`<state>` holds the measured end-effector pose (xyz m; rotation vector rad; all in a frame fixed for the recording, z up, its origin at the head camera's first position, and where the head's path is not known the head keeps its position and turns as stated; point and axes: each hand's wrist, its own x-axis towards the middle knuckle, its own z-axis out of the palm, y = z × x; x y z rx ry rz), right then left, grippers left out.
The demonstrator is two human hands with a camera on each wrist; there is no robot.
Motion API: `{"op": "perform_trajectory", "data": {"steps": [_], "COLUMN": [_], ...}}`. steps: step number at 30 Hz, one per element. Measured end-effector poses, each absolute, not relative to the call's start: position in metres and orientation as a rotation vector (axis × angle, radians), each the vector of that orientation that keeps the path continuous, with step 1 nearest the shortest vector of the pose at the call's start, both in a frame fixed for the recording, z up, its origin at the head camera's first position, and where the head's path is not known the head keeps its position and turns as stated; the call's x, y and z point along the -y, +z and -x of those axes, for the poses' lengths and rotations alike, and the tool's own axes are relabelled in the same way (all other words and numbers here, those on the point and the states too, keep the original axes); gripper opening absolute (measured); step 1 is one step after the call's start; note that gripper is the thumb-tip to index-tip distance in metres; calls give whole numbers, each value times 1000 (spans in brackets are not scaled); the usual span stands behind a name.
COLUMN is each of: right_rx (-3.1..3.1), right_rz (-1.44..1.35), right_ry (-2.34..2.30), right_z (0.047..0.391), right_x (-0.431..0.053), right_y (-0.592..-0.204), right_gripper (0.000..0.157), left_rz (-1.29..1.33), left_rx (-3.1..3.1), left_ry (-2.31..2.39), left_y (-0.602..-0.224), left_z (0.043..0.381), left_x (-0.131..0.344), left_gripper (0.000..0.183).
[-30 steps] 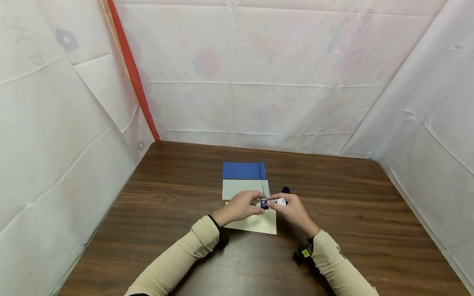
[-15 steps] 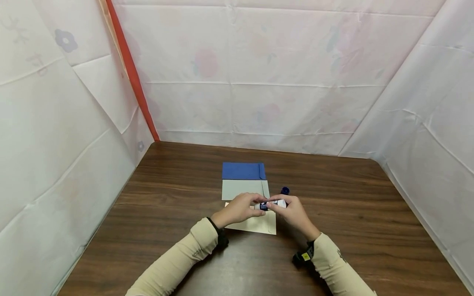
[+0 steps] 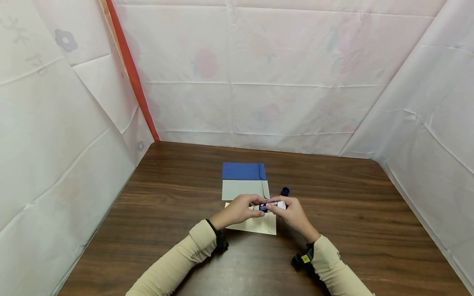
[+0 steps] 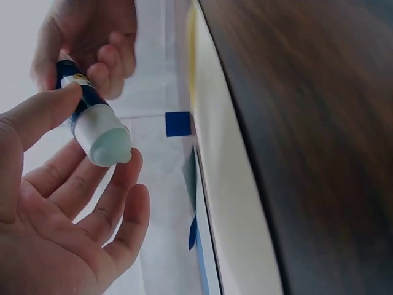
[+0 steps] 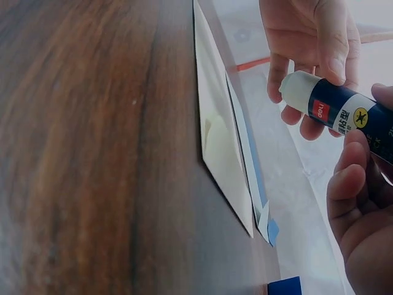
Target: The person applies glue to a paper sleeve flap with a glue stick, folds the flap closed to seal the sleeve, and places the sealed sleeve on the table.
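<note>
An uncapped glue stick (image 3: 274, 205) with a dark blue label lies sideways between my two hands, above a cream envelope (image 3: 255, 224). My right hand (image 3: 292, 211) grips its base end with thumb and fingers. At the other end, my left hand (image 3: 240, 209) pinches the barrel, thumb on the near side and fingers behind. In the left wrist view the pale glue tip of the glue stick (image 4: 92, 117) sticks out past the white collar. The right wrist view shows the printed label of the glue stick (image 5: 344, 110) and the left thumb against the barrel.
Beyond the cream envelope lie a grey-green envelope (image 3: 242, 190) and a blue envelope (image 3: 240, 171) in a column. The blue glue cap (image 3: 285, 191) stands on the brown table (image 3: 352, 213) just past my right hand. White sheets hang round the back and sides.
My left thumb and fingers have closed in on the glue stick, and its label has turned. Both hands have come slightly nearer to me. The envelopes and cap stay in place.
</note>
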<state>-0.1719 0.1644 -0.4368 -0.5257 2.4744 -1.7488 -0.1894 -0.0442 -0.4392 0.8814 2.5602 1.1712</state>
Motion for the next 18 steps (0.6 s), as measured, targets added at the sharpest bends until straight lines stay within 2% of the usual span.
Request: {"op": "perform_trajectory", "data": {"steps": [4, 18], "right_rx": [-2494, -2478], "right_rz": [545, 544], "right_ry": [-1778, -1795], "right_z": [179, 178], "right_x": [-168, -170], "right_y": [-451, -449], "right_gripper": [16, 16], "left_rz": [-876, -882], "left_rx": [-2529, -2494], "left_ry": [1233, 1331], "left_y": [-438, -438], "left_z": [190, 190], "left_x": [45, 46], "left_gripper": [30, 26]}}
